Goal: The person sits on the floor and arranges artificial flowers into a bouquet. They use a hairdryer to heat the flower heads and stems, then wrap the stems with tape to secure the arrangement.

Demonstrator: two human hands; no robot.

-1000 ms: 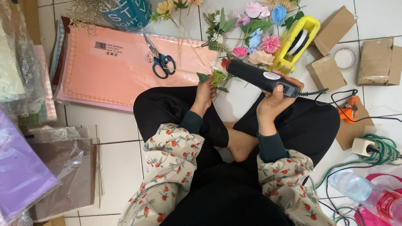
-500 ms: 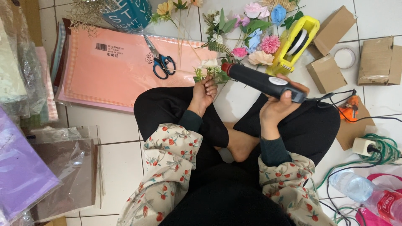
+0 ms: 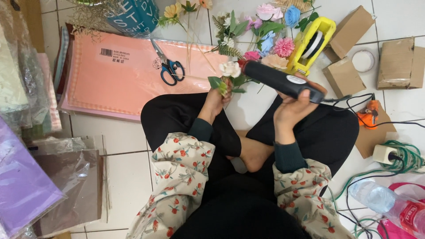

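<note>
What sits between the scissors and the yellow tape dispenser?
Head view: artificial flowers lie on the tile between the scissors and the yellow tape dispenser.

A small artificial flower sprig with a cream-white bloom and green leaves sits just above the frame's centre, held upright with its stem hidden in the holding fingers. A long black cylindrical glue gun with a white label lies tilted right of centre, its nozzle end touching the bloom, its rear end lower right, trailing a black cord.
</note>
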